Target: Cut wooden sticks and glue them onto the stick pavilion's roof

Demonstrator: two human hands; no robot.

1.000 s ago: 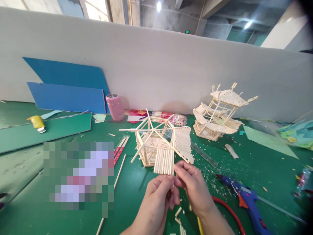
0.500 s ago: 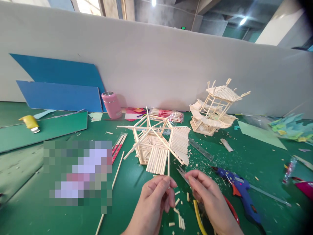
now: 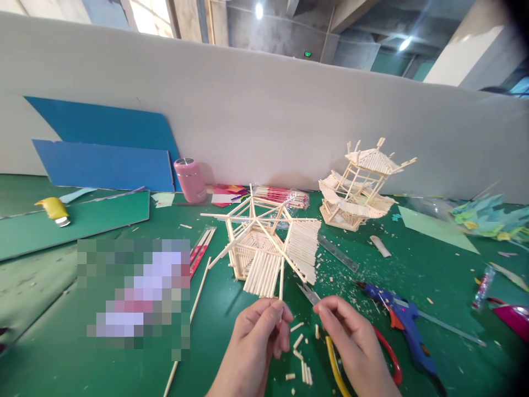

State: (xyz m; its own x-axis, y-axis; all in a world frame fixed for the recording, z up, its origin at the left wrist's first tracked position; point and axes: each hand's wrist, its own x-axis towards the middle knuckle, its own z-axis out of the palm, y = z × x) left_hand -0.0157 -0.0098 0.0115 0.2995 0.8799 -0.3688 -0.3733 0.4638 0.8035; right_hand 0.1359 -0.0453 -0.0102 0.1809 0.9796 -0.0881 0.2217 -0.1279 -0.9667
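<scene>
My left hand is closed in a pinch on the lower end of a thin wooden stick. That stick runs up beside the front slatted panel of a small stick-built pavilion model; whether it is fixed there I cannot tell. My right hand is wrapped around pointed cutters with a yellow handle and a red handle. Their narrow metal tips are slightly parted, just right of the stick and not touching it. My palm and fingers cover the pivot. Short cut stick pieces lie between my hands.
A blue glue gun lies right of my right hand. Behind stand a second pavilion model and a pink flask. A clear ruler, a long stick and a yellow cutter knife rest on the green table.
The view has shifted slightly. My left hand keeps its pinch on the stick, and the cutters stay in my right hand, their tips showing a little closer to the stick.
</scene>
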